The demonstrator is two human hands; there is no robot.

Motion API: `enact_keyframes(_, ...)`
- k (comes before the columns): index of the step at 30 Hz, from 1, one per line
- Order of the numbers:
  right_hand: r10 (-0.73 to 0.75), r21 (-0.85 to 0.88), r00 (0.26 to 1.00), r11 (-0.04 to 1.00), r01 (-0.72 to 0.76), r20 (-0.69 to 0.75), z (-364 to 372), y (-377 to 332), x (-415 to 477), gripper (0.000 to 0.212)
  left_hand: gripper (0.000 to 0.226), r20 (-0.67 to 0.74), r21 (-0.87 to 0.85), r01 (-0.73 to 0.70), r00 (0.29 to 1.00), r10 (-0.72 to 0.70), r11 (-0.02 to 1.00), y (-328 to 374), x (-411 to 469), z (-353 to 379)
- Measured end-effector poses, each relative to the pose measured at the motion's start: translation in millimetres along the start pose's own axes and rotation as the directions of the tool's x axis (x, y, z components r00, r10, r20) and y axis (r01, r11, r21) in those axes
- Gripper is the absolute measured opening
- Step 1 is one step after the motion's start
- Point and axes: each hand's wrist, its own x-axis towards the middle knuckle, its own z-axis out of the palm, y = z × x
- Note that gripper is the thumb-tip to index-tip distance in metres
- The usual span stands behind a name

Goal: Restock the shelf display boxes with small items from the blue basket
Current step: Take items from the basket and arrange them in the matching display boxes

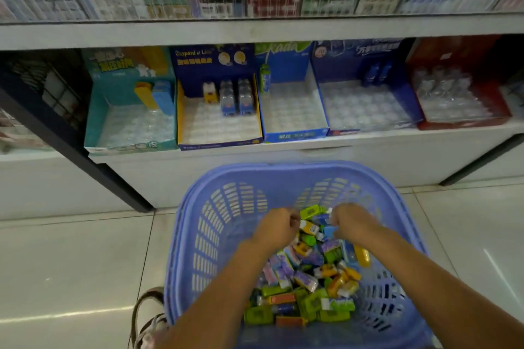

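Our left hand [276, 228] and right hand [351, 224] were both curled closed over the items [309, 278] heaped in the basket [198, 235]; what they pinched, we cannot tell. Beyond, near-empty boxes [218, 122] lined the shelf's [312, 147] front edge.

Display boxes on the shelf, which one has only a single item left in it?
The blue-and-white display box in the middle: only one green-capped item stands at its back left corner, while its neighbours hold several.
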Motion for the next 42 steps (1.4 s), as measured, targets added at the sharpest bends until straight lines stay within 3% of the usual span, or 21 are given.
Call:
enact_keyframes(3,-0.061,0.020,0.994,0.998,0.059,0.093,35,15,13,0.034,0.030,0.051,-0.024,0.079,0.996,-0.078,0.997,-10,14,29)
enact_keyframes(8,-0.149,0.106,0.975,0.980,0.168,-0.164,64,0,46,0.035,0.026,0.040,-0.068,0.237,0.971,-0.235,0.969,-25,37,59)
enact_keyframes(12,-0.176,-0.021,0.972,0.984,0.175,-0.156,80,-25,69,0.046,0.024,0.073,-0.261,0.356,0.934,-0.350,0.897,-37,39,80)
enact_keyframes(17,-0.057,-0.128,0.991,0.991,0.042,-0.117,76,-38,81,0.029,0.024,0.007,-0.138,0.334,0.942,-0.336,0.932,-47,43,72)
enact_keyframes(20,-0.041,-0.158,0.998,0.987,0.034,-0.042,66,-42,80,0.023,0.018,0.018,-0.213,0.341,0.938,-0.346,0.916,-45,40,55)
enact_keyframes(22,-0.027,-0.061,0.999,0.998,0.025,-0.034,60,-36,73,0.022,0.017,0.057,-0.479,0.343,0.931,-0.362,0.808,-42,38,41)
enact_keyframes(24,-0.013,0.209,0.995,0.977,0.034,-0.099,52,-23,63,0.023,0.017,0.166,-0.750,0.347,0.923,-0.347,0.563,-38,32,24)
enact_keyframes(25,0.013,0.408,0.992,0.912,0.040,-0.126,46,-16,56,0.022,0.020,0.193,-0.836,0.324,0.929,-0.315,0.443,-37,30,16)
enact_keyframes(26,0.051,0.620,0.991,0.784,0.037,-0.124,40,-11,47,0.021,0.026,0.205,-0.896,0.295,0.938,-0.279,0.334,-35,26,7)
enact_keyframes(28,0.078,0.910,0.994,0.412,0.039,-0.078,27,-3,30,0.023,0.027,0.208,-0.962,0.237,0.958,-0.199,0.134,-31,17,-12)
enact_keyframes(29,0.050,0.970,0.997,0.240,0.046,-0.060,19,-2,20,0.024,0.023,0.195,-0.976,0.207,0.967,-0.162,0.061,-29,12,-22)
enact_keyframes(31,-0.026,0.996,0.997,0.051,0.079,-0.078,1,-5,3,0.024,0.017,0.165,-0.986,0.165,0.980,-0.108,-0.008,-25,2,-41)
enact_keyframes(33,-0.093,0.988,0.983,-0.005,0.157,-0.157,-21,-14,-11,0.022,0.021,0.114,-0.992,0.117,0.991,-0.066,0.051,-20,-11,-64)
enact_keyframes(36,-0.162,0.947,0.933,-0.050,0.318,-0.322,-58,-33,-25,0.020,0.026,0.009,-0.970,0.001,0.999,0.034,0.245,-11,-29,-107)
enact_keyframes(38,-0.186,0.901,0.883,-0.036,0.432,-0.430,-80,-49,-29,0.020,0.028,-0.089,-0.936,-0.088,0.996,0.013,0.341,-5,-40,-140)
enact_keyframes(40,-0.165,0.843,0.836,0.038,0.536,-0.524,-101,-67,-28,0.019,0.030,-0.241,-0.838,-0.168,0.968,-0.075,0.519,-1,-46,-172)
enact_keyframes(42,-0.083,0.770,0.781,0.133,0.624,-0.619,-119,-85,-20,0.017,0.026,-0.428,-0.608,-0.199,0.898,-0.106,0.768,-1,-47,-203)
